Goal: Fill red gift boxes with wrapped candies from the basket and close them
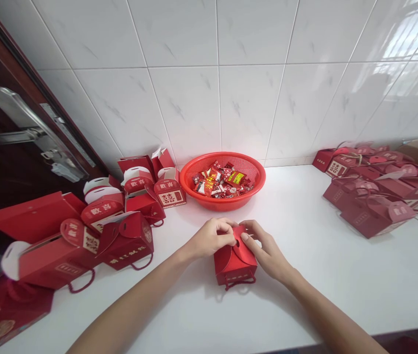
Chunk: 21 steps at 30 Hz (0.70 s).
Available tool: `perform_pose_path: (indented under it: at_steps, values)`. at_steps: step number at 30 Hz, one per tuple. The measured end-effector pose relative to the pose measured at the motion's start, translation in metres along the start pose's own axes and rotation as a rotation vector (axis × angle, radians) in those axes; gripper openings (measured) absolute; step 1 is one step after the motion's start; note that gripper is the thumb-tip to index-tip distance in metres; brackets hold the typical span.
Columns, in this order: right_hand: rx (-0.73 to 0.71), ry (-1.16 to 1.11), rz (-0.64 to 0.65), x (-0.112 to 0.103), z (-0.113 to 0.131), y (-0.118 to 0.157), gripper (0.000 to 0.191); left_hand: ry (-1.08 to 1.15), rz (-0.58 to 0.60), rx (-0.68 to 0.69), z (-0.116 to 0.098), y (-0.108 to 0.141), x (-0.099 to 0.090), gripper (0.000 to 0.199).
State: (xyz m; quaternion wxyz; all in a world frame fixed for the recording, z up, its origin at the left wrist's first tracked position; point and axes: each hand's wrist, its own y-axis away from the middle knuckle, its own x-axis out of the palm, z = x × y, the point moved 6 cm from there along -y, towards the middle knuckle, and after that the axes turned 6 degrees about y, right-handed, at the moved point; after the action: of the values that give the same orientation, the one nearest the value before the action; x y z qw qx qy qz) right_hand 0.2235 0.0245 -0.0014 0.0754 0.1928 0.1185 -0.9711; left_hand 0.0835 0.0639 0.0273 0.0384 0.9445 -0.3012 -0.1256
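The left hand (212, 239) and right hand (268, 250) both clamp the top flaps (243, 252) of a red box (235, 270) on the desk (194, 317) before the sweets basket (224, 203), apparently holding the flaps together, though overlapping fingers obscure the exact grip.

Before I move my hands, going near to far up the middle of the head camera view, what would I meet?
Cord handle → the red box being held → red basket of wrapped sweets → tiled wall.
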Motion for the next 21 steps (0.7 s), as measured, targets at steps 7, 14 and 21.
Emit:
perform_pose_path:
  at_steps: [7, 14, 21]
  values:
    - [0.007, -0.011, 0.011, 0.0012, 0.0000, 0.0006, 0.033, -0.009, -0.125, 0.027, 0.0034, -0.0001, 0.0032, 0.019]
    - [0.012, -0.007, 0.011, 0.0000, 0.0016, 0.0003, 0.035, 0.123, -0.060, -0.026, -0.0004, 0.0009, 0.0018, 0.023]
    - [0.008, -0.003, 0.007, 0.0005, 0.0000, 0.0005, 0.035, -0.012, -0.055, 0.011, -0.0012, 0.0023, 0.0008, 0.016]
